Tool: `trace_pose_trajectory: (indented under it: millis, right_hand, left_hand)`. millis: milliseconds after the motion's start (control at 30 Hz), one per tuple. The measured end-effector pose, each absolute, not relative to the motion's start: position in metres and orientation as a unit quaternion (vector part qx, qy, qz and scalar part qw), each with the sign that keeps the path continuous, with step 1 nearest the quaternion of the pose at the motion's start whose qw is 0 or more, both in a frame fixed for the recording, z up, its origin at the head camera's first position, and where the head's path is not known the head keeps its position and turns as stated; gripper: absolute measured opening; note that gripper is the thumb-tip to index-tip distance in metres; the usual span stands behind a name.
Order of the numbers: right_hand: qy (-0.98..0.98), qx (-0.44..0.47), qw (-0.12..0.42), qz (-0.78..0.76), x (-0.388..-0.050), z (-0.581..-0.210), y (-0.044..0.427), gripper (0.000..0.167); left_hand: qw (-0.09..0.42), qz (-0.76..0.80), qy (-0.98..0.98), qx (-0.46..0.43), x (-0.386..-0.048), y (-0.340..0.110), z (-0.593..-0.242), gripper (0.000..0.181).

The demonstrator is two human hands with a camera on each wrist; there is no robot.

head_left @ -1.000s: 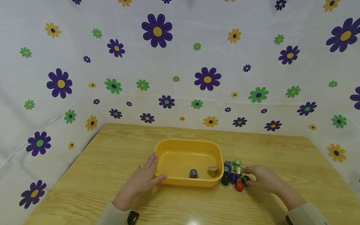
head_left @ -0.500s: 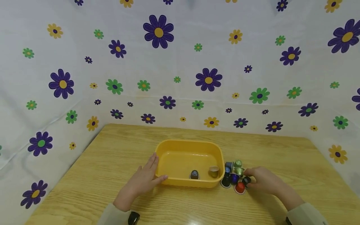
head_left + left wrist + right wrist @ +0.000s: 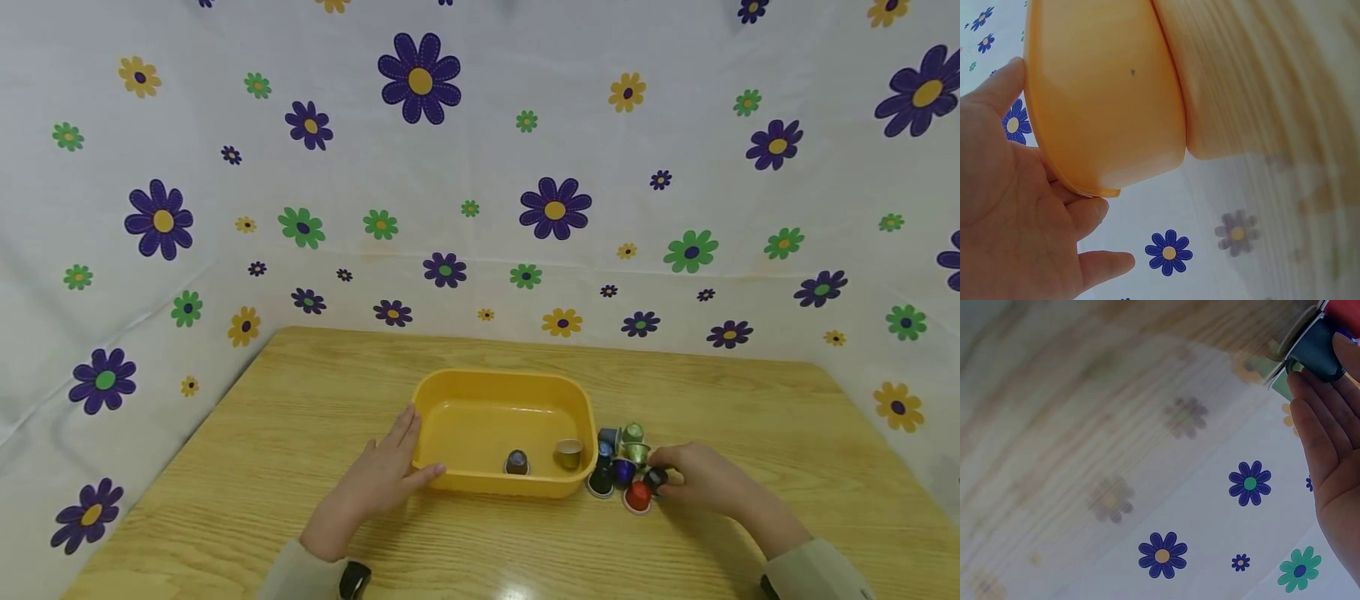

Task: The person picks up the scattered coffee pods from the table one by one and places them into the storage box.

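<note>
Two capsules (image 3: pixel 517 462) in yellow bin (image 3: pixel 480 429); capsule pile (image 3: pixel 623 474) beside it on desk (image 3: pixel 330 400), most seemingly left. My right hand (image 3: pixel 697 479) pinches black capsule (image 3: pixel 657 477) there; left hand (image 3: pixel 381 483), fingers extended, touches bin.

The left hand (image 3: pixel 378 477) is outstretched, thumb (image 3: pixel 426 477) spread aside, while the right hand (image 3: pixel 705 479) pinches.

Head view softly lit; 1 glare spot on tabletop (image 3: pixel 480 537); right wrist view dim.
</note>
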State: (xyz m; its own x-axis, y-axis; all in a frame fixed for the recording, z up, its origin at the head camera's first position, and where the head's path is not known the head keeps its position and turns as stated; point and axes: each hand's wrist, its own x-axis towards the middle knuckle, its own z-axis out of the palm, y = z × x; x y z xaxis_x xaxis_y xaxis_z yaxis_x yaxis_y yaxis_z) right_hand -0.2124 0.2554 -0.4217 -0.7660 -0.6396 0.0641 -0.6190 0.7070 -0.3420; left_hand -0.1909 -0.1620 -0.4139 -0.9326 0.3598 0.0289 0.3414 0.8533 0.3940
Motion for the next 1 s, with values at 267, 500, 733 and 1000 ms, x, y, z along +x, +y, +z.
trace_pose_trajectory:
  millis: [267,500,733,1000]
  right_hand:
    - [0.922,-0.339,0.036,-0.184,-0.213,-0.422,0.257,0.019]
    - [0.922,-0.338,0.025,-0.190,-0.209,-0.416,0.257,0.019]
    - [0.924,-0.324,0.018,-0.202,-0.209,-0.414,0.259,0.018]
    - [0.923,-0.315,-0.013,-0.220,-0.205,-0.409,0.262,0.021]
  left_hand:
    - [0.020,0.203,0.961,0.188,-0.190,-0.162,-0.412,0.082]
    - [0.022,0.201,0.961,0.189,-0.190,-0.162,-0.410,0.082]
    - [0.022,0.199,0.961,0.190,-0.191,-0.162,-0.411,0.082]
    - [0.022,0.197,0.962,0.189,-0.191,-0.163,-0.413,0.082]
